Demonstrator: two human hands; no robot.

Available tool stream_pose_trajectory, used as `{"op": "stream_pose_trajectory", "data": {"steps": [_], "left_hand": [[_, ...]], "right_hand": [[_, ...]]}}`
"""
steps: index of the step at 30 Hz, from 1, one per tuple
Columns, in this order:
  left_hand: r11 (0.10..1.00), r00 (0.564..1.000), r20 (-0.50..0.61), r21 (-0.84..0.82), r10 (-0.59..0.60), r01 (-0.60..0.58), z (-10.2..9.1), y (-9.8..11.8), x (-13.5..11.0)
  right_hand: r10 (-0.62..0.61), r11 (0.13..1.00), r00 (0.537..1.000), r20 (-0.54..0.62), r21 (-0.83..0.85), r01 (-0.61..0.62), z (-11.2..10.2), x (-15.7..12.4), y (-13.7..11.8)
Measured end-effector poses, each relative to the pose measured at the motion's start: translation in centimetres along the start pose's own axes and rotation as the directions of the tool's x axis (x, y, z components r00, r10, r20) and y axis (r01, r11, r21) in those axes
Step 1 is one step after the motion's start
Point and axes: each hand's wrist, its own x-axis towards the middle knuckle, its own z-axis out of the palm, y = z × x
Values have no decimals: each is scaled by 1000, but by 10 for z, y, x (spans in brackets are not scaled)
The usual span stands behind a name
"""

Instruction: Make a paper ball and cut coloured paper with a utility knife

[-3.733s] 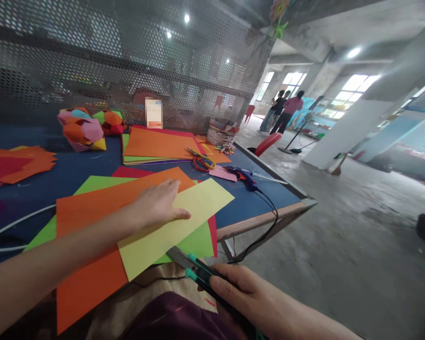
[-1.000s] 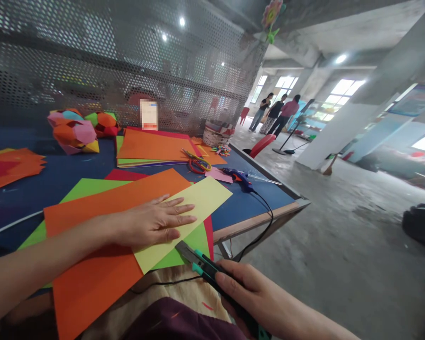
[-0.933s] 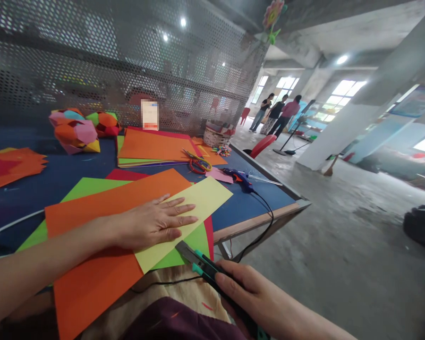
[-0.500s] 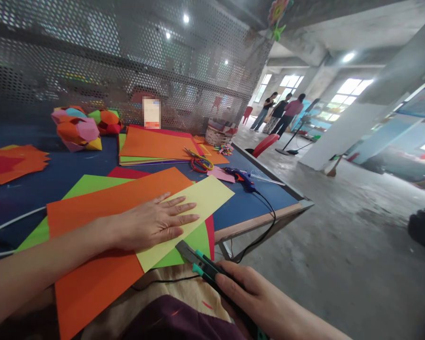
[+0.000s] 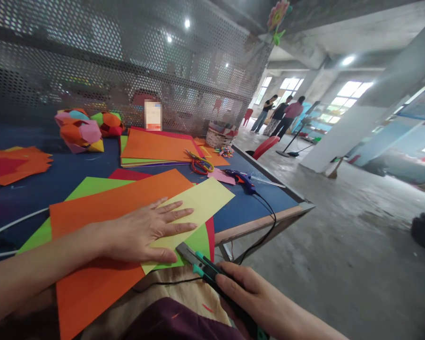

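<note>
My left hand (image 5: 152,229) lies flat with its fingers spread on a pale yellow paper strip (image 5: 208,196). Under the strip are a large orange sheet (image 5: 92,288), a lime green sheet (image 5: 198,245) and a red sheet (image 5: 211,231). In my right hand (image 5: 244,288) is a black and green utility knife (image 5: 205,269), its handle gripped in my closed fingers. The knife's blade points up and left, its tip at the lower edge of the yellow strip near my left thumb. Whether the blade touches the paper I cannot tell.
Scissors (image 5: 200,163) rest by a paper stack (image 5: 156,144). A blue glue gun (image 5: 244,182) with a black cord lies near the table's right edge. Behind are folded paper balls (image 5: 80,132), a woven basket (image 5: 221,134) and a perforated metal panel (image 5: 109,61). People (image 5: 283,113) stand far off.
My left hand has slid slightly down and left along the yellow strip, with the thumb spreading lower. My right hand and the knife have barely moved.
</note>
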Motion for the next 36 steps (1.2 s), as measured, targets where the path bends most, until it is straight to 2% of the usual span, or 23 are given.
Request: {"op": "stream_pose_trajectory", "data": {"steps": [5, 15, 21, 28, 36], "left_hand": [[999, 999, 22, -8, 33, -32, 1, -3, 1], [999, 999, 21, 2, 35, -35, 6, -9, 3], [999, 999, 8, -11, 47, -47, 9, -10, 2], [999, 999, -8, 9, 52, -52, 8, -11, 3], [998, 996, -54, 12, 64, -64, 6, -8, 1]], "right_hand": [[-21, 1000, 1000, -18, 3, 21, 1, 0, 4], [-57, 990, 998, -16, -131, 55, 1, -3, 11], [-100, 989, 995, 18, -106, 101, -1, -1, 9], [-73, 986, 997, -3, -150, 72, -1, 0, 8], [-174, 980, 983, 63, -84, 179, -3, -2, 8]]}}
